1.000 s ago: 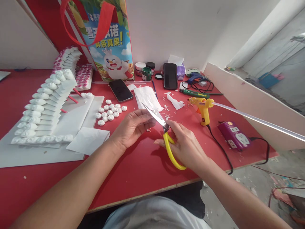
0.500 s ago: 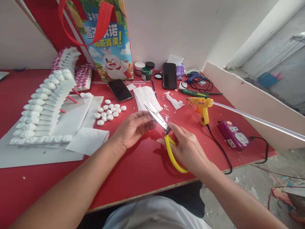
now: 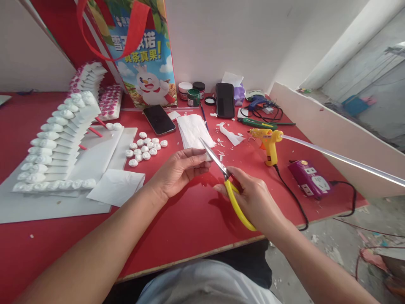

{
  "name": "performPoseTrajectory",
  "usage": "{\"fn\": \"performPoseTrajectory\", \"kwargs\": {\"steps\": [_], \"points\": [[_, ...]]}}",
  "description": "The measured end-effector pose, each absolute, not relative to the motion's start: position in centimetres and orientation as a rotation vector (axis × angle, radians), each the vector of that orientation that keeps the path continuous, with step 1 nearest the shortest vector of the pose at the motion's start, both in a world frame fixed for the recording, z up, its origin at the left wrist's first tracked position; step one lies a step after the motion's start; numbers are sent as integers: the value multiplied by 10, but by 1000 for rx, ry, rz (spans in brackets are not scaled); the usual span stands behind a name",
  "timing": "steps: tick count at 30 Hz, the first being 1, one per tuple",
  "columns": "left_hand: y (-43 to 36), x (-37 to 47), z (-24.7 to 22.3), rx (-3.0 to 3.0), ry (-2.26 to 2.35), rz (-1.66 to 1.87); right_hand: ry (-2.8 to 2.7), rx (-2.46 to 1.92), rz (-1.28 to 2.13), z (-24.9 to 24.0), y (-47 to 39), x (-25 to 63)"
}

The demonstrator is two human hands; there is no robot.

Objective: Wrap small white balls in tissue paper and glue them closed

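Observation:
Yellow-handled scissors (image 3: 236, 198) are in my right hand (image 3: 251, 194), their blades closed together and pointing up and left. My left hand (image 3: 183, 171) pinches a small white piece (image 3: 208, 157), mostly hidden by the fingers, right beside the blades. Just beyond my fingertips lies a stack of white paper (image 3: 194, 131). Left of it sits a group of small white rolled rosettes (image 3: 144, 149). A folded white sheet (image 3: 117, 185) rests near my left forearm.
A white stepped model (image 3: 60, 143) edged with rosettes stands left. Behind are a printed bag (image 3: 147, 67), paint jars (image 3: 193, 97) and two phones (image 3: 159, 119). A yellow glue gun (image 3: 269, 145) and purple power socket (image 3: 310, 179) are on the right.
The scissor blades have closed. My right hand and the scissors have shifted slightly right and down, and my left fingertips have moved a little to the right.

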State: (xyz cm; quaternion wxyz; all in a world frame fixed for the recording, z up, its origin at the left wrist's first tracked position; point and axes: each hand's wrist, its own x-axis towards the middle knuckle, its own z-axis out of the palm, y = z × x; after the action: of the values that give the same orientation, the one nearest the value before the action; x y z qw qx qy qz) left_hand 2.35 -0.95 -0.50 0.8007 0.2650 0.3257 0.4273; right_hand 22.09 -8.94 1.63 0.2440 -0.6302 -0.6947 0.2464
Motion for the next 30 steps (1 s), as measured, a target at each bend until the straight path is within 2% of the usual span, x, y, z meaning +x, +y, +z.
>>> {"fn": "performPoseTrajectory", "kwargs": {"steps": [6,16,24,30], "points": [[-9,21,-4,595,673,945,-1662,-1704,733,16,-82,230],[-5,16,-9,558,615,1005,-1685,-1751,662,9,-76,240],[-4,14,-4,570,568,1001,-1819,-1921,390,21,-70,235],[-3,14,-8,541,529,1012,-1827,-1917,378,17,-67,240]]}}
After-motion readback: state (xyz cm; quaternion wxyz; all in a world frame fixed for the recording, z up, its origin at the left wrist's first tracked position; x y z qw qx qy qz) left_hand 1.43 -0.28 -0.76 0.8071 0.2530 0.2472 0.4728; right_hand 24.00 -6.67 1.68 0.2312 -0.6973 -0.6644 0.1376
